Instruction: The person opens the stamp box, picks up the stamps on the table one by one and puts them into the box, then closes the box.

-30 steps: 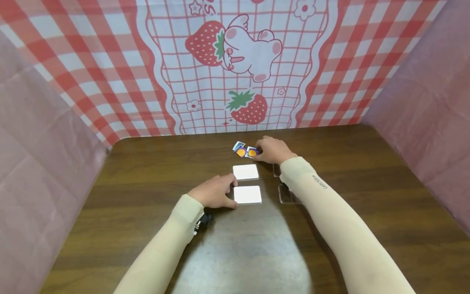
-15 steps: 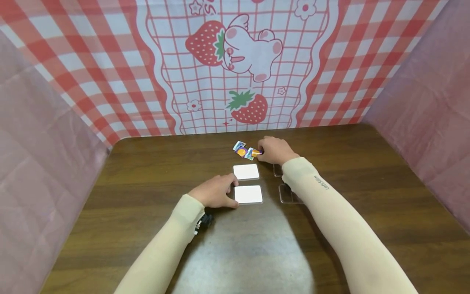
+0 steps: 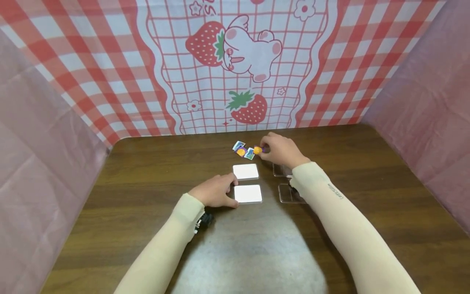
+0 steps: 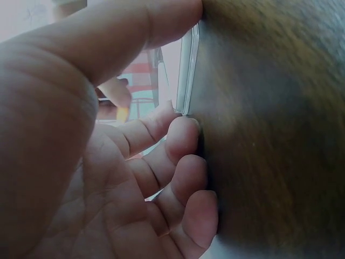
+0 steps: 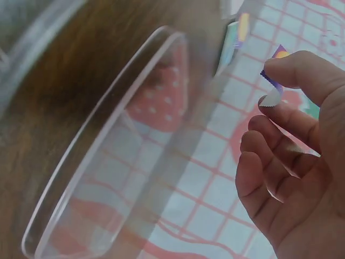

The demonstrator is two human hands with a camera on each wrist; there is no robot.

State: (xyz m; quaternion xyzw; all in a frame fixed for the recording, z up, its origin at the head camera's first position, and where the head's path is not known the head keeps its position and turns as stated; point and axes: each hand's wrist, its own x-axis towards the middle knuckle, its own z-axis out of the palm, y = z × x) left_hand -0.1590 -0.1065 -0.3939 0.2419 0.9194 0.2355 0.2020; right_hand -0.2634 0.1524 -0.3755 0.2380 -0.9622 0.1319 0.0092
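My right hand [image 3: 282, 149] pinches a small purple stamp [image 3: 258, 150] with an orange round print between thumb and index finger; its notched edge and white back show in the right wrist view, where the stamp [image 5: 274, 86] bends. Other small stamps [image 3: 240, 151] lie overlapping just left of that hand. My left hand [image 3: 214, 191] grips the left end of the nearer white-filled clear case [image 3: 248, 194], thumb at its front corner and index finger at its back corner. In the left wrist view the case [image 4: 186, 70] stands between those two fingertips. Just beyond lies a matching white-filled case [image 3: 245, 172].
Two clear plastic lids, a nearer one [image 3: 285, 193] and a farther one [image 3: 281, 170], lie right of the cases, partly under the right forearm. A red-and-white printed cloth [image 3: 205, 81] hangs behind the brown wooden table [image 3: 154, 163]. Pink cloth hangs at both sides.
My right hand has lifted the purple stamp off the one beneath it and moved slightly right, uncovering a blue-green stamp. The left hand has stayed put on the case.
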